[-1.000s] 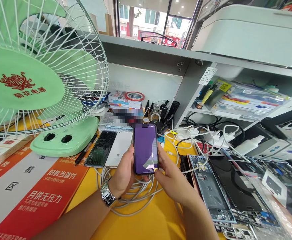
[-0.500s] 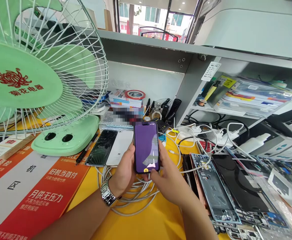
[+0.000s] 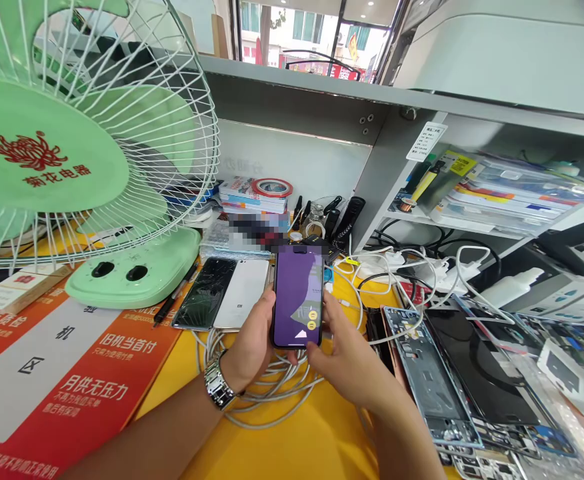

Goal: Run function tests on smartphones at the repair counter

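Fingers of the left hand [image 3: 252, 340] curl closed around the left edge of a dark-framed phone [image 3: 298, 287]; the right hand [image 3: 347, 357] grips its right side, thumb at the lower right corner; the phone is held up between both hands, screen towards the person, showing purple with two yellow round icons; a metal watch [image 3: 218, 383] circles the left wrist; below lie loops of pale cable [image 3: 277, 399] on the yellow tabletop [image 3: 302, 450]; just left, a white phone [image 3: 242, 293] sits beside a cracked black phone [image 3: 205, 293]; farther left stands a green fan [image 3: 47, 150]; over to the right, a blue-edged phone frame [image 3: 425, 380] rests near a black panel [image 3: 477, 367].
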Tool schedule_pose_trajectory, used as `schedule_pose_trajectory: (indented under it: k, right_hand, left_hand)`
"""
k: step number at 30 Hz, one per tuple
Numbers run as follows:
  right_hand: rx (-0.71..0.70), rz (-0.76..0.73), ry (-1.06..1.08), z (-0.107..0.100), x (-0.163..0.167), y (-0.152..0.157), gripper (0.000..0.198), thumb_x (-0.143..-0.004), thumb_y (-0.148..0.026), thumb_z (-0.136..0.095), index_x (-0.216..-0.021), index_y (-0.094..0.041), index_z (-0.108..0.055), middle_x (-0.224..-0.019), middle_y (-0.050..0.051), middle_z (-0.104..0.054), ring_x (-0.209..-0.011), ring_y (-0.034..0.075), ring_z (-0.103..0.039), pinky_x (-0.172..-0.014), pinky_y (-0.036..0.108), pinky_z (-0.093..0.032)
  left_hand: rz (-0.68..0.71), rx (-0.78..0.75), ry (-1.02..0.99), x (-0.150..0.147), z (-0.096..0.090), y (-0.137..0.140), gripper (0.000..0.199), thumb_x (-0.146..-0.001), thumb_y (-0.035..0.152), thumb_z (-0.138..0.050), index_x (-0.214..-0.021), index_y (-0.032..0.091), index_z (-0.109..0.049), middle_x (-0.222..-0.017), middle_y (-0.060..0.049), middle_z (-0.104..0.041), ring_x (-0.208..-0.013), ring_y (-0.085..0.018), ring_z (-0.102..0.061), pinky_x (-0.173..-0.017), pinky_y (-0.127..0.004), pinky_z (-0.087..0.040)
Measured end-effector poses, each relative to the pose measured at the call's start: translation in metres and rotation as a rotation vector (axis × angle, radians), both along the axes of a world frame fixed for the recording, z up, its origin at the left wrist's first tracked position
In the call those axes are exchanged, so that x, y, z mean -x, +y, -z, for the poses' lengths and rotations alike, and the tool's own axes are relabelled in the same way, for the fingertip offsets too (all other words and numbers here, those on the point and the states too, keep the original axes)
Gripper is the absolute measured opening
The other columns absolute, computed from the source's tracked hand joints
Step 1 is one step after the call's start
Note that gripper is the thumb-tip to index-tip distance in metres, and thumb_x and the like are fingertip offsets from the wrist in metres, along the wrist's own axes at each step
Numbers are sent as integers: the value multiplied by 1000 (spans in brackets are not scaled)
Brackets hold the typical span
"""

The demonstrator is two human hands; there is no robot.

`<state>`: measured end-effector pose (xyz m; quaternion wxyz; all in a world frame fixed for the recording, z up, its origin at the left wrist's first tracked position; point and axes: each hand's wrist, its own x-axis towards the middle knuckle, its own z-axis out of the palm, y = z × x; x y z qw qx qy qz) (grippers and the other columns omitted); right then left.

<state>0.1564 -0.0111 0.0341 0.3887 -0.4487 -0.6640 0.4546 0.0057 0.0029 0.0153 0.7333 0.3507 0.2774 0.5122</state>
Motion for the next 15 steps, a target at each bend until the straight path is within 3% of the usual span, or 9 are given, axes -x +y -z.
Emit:
schedule_pose_trajectory:
  k: [2, 5, 6, 8, 10, 13, 15]
  right_hand:
    - [4, 31, -8, 0, 1, 0, 56, -77, -7, -55, -130, -21, -46, -107, 4, -68, -93, 18, -66, -86, 33, -51]
    - [48, 183, -7, -1, 3, 2, 17, -87, -20, -53, -103, -17, -58, -87, 3, -69, -79, 18, -65, -73, 30, -51]
    - [60, 231, -12, -1, 3, 2, 12, -89, -25, -51, -96, -17, -58, -81, 3, -67, -72, 17, -64, -67, 28, -50]
    - [65, 272, -34, -1, 4, 3, 14, -92, -28, -48, -90, -17, -58, -76, 2, -66, -68, 16, -62, -62, 27, -48]
    - [46, 221, -69, 0, 4, 2, 12, -88, -22, -52, -98, -18, -57, -84, 3, -68, -74, 17, -64, -67, 29, -50]
    - [38, 125, -154, 4, 5, -1, 45, -77, -11, -58, -120, -21, -47, -99, 5, -68, -83, 19, -65, -76, 33, -52]
    - [30, 148, -220, 6, 5, -1, 54, -74, -11, -60, -125, -22, -44, -102, 6, -66, -84, 21, -65, -77, 35, -52]
  left_hand:
    - [-2, -24, 7, 1, 2, 1, 53, -92, 51, -44, -132, 19, -52, -98, -9, -68, -64, -19, -62, -37, -24, -48]
    - [28, -52, 30, 1, 7, -1, 52, -92, 52, -45, -134, 22, -51, -104, -9, -66, -72, -21, -63, -39, -24, -50]
    - [42, -47, 39, 1, 8, -1, 51, -93, 52, -44, -135, 23, -51, -105, -9, -66, -74, -21, -63, -39, -23, -50]
    - [57, -36, 47, 1, 11, -2, 50, -94, 53, -44, -135, 25, -52, -106, -8, -66, -75, -20, -63, -40, -22, -49]
    - [47, -43, 44, 1, 12, -2, 50, -94, 52, -44, -135, 25, -52, -107, -9, -66, -75, -20, -63, -40, -20, -47]
    - [27, -52, 29, 2, 11, -1, 48, -94, 49, -44, -135, 26, -51, -107, -8, -67, -75, -20, -64, -40, -21, -46]
    - [14, -45, 12, 2, 9, 0, 47, -94, 47, -45, -135, 25, -51, -105, -8, -68, -76, -20, -64, -44, -22, -48]
